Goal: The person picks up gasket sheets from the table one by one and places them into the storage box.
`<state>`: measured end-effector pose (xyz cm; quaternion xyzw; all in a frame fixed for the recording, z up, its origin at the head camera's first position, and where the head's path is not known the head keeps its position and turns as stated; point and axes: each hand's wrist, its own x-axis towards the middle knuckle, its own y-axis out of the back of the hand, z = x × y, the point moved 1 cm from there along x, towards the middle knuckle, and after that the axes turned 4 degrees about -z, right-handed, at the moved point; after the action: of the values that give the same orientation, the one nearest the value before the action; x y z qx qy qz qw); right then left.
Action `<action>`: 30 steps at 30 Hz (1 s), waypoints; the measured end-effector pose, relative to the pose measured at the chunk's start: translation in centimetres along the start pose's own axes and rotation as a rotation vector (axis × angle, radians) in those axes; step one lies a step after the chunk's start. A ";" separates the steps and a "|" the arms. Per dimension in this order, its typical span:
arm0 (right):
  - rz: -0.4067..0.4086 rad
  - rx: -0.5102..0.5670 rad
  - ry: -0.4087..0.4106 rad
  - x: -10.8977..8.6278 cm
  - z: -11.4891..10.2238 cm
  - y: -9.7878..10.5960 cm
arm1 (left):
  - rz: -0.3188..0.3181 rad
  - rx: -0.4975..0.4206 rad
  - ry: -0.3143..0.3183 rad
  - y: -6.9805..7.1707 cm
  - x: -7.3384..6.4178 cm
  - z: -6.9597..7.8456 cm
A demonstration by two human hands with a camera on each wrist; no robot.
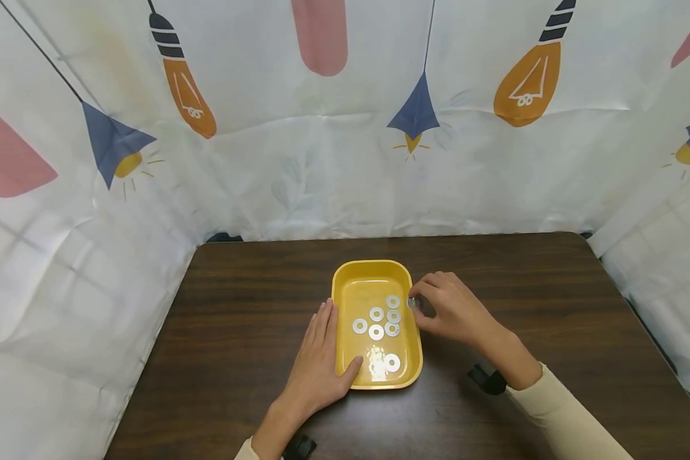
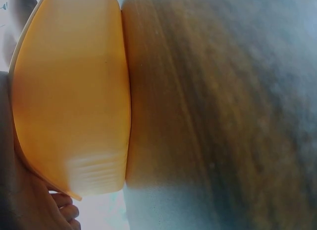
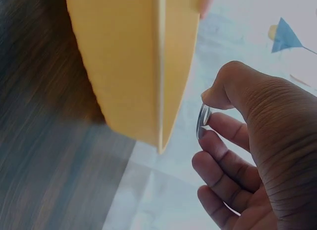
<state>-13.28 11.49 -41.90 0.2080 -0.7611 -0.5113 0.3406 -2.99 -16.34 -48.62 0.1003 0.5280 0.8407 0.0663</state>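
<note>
A yellow tray (image 1: pixel 353 281) stands on the table with several flat metal washers (image 1: pixel 376 314) lying in it. The left hand (image 1: pixel 319 364) rests against the tray's left side in the head view, fingers straight along the rim and thumb reaching over the near-left edge. In the left wrist view the tray's wall (image 2: pixel 74 91) fills the left part, with fingertips below it. Just beyond the tray's right rim, the right hand (image 1: pixel 451 306) pinches a washer (image 3: pixel 200 122) between thumb and fingers. That washer is held on edge beside the rim, and its other fingers are loosely bent.
The dark wood-grain table (image 1: pixel 253 294) extends around the tray. A white printed curtain (image 1: pixel 345 172) hangs behind the table's far edge and down both sides. Dark wrist devices (image 1: pixel 487 379) are worn under both forearms.
</note>
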 end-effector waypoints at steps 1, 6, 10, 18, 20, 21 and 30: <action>-0.003 0.001 0.003 0.1 -0.2 0.0 | 0.005 0.004 -0.002 0.0 0.0 0.0; -0.036 0.003 -0.006 0.3 -1.0 0.1 | 0.028 0.021 -0.010 -0.1 0.0 0.0; -0.042 0.009 0.004 0.4 -1.4 0.0 | 0.034 0.017 -0.016 -0.1 0.0 0.0; -0.037 0.030 0.033 0.6 -2.5 -0.6 | 0.042 0.014 -0.031 -0.1 0.0 -0.1; -0.045 0.040 0.031 0.6 -2.7 -0.8 | 0.047 0.015 -0.034 -0.1 0.0 0.0; -0.050 0.042 0.029 0.6 -2.9 -0.9 | 0.048 0.012 -0.034 -0.1 0.0 0.0; -0.078 0.023 0.057 0.6 -3.7 -1.2 | -0.029 -0.026 0.010 0.1 -0.1 -0.1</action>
<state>-11.07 8.27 -41.95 0.2558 -0.7483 -0.5093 0.3395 -2.91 -16.44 -48.58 0.0874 0.5186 0.8471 0.0770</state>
